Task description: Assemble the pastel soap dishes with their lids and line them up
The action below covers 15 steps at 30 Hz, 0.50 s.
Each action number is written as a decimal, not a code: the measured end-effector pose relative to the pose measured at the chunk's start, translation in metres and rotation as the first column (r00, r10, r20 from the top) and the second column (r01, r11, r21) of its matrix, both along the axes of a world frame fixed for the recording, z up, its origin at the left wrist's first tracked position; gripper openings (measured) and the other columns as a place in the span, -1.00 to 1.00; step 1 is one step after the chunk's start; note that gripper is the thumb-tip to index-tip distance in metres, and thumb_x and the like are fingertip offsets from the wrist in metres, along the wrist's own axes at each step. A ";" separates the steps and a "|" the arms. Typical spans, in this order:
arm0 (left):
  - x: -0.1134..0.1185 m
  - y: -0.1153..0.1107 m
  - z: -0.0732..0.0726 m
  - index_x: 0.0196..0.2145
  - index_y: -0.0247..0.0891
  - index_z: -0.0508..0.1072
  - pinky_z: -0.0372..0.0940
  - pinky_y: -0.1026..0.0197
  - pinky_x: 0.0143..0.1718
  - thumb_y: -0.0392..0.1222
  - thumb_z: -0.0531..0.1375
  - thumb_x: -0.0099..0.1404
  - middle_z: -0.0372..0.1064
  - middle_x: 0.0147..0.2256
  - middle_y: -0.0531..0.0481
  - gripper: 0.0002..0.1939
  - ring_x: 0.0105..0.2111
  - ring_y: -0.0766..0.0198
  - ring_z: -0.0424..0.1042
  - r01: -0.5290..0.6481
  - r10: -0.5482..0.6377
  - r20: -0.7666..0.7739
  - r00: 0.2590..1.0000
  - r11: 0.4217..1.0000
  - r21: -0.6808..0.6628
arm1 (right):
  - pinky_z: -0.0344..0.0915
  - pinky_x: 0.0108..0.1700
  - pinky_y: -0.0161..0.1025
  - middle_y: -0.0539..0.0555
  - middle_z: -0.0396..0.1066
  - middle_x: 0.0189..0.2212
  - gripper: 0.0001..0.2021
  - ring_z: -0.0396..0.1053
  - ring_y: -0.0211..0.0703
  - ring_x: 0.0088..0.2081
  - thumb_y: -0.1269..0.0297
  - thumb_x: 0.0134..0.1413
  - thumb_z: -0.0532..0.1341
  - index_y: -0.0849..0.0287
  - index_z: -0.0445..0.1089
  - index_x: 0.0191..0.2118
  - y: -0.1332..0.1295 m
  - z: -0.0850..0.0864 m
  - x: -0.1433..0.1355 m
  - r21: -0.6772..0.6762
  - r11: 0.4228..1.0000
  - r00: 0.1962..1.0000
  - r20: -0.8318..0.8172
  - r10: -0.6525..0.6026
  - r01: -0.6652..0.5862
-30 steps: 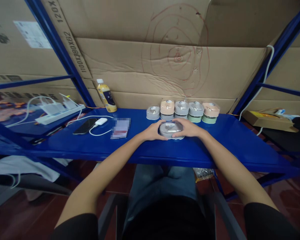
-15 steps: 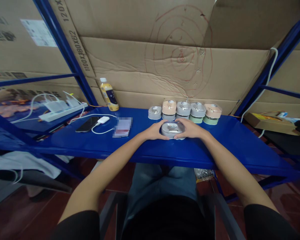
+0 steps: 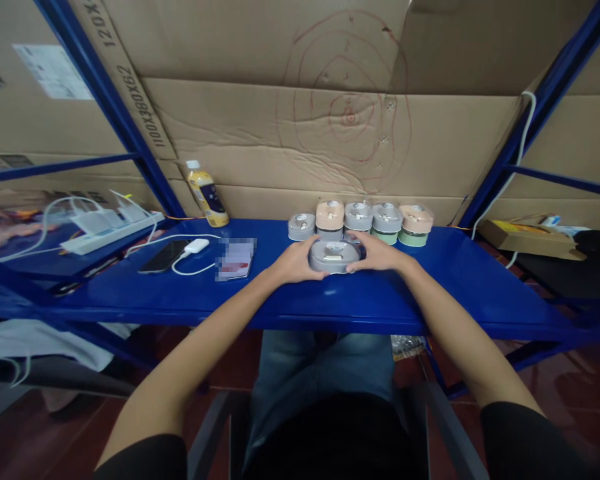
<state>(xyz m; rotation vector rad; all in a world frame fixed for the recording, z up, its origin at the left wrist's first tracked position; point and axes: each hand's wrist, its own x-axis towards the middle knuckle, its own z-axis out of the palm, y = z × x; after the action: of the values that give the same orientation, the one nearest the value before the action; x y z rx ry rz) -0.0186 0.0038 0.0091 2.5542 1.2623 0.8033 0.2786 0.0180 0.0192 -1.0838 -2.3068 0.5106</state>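
Note:
A grey oval lunch box (image 3: pixel 335 256) with a clear-looking cover and a small pale clip on its front is between my hands at the middle of the blue table. My left hand (image 3: pixel 299 262) grips its left side, thumb at the front and fingers curled behind. Around the right side goes my right hand (image 3: pixel 379 253), thumb near the front corner and fingertips at the back edge. Just behind stands a row of similar boxes: a single grey one (image 3: pixel 301 226), then stacks topped by a peach box (image 3: pixel 330 215), grey boxes (image 3: pixel 387 217) and another peach one (image 3: pixel 417 218).
On the left of the blue table (image 3: pixel 480 287) lie a black phone (image 3: pixel 165 257), a white charger (image 3: pixel 197 246) with cable, and a blurred-out phone-like item (image 3: pixel 237 259). A yellow bottle (image 3: pixel 207 195) leans against the cardboard wall (image 3: pixel 230 127). A power strip (image 3: pixel 113 233) sits farther left.
The whole view has shifted, so everything sits a little farther left. Both hands still hold the grey lunch box, which appears slightly higher and nearer the row behind it.

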 end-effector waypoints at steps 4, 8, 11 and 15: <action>-0.024 -0.004 0.013 0.37 -0.28 0.30 0.40 -0.18 0.28 0.16 0.49 0.04 0.52 0.22 -0.32 0.04 0.20 -0.26 0.54 -0.098 0.092 0.081 0.992 0.992 0.073 | 0.51 0.08 0.19 0.25 0.60 0.03 -0.36 0.56 0.20 -0.02 -0.32 0.25 0.26 0.10 0.50 0.19 0.005 0.018 0.022 0.141 0.960 0.942 -0.271 -0.198 0.242; -0.039 0.006 0.031 0.36 -0.28 0.27 0.40 -0.08 0.28 0.14 0.48 0.13 0.50 0.24 -0.31 -0.04 0.21 -0.18 0.52 -0.440 0.401 0.287 0.870 0.893 0.088 | 0.42 0.18 0.23 0.22 0.58 -0.14 -0.45 0.52 0.17 0.01 -0.20 0.48 -0.02 0.13 0.53 -0.12 0.025 0.031 0.073 0.244 0.615 0.608 -0.622 -0.494 0.750; -0.032 0.030 0.044 0.38 -0.40 0.19 0.40 -0.06 0.27 0.17 0.42 0.24 0.45 0.25 -0.44 -0.04 0.26 -0.21 0.48 -0.676 0.634 0.353 0.688 0.737 -0.006 | 0.35 0.25 0.28 0.33 0.54 -0.05 -0.48 0.49 0.24 0.11 -0.09 0.48 -0.05 0.20 0.51 -0.07 0.045 0.022 0.121 0.072 0.307 0.267 -0.705 -0.658 0.949; -0.007 0.066 0.048 0.28 -0.44 0.25 0.42 -0.16 0.21 0.17 0.41 0.25 0.46 0.20 -0.55 -0.14 0.22 -0.33 0.50 -0.756 0.754 0.269 0.599 0.643 -0.119 | 0.30 0.30 0.28 0.37 0.55 0.02 -0.54 0.47 0.31 0.17 -0.09 0.41 0.04 0.17 0.51 -0.04 0.064 -0.005 0.161 -0.232 0.253 0.054 -0.628 -0.776 0.939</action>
<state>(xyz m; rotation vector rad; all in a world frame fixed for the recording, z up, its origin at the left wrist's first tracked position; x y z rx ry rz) -0.0255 0.0695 0.0573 1.6964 2.2495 1.2637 0.4395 0.0820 0.0138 -1.6032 -0.6927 0.0172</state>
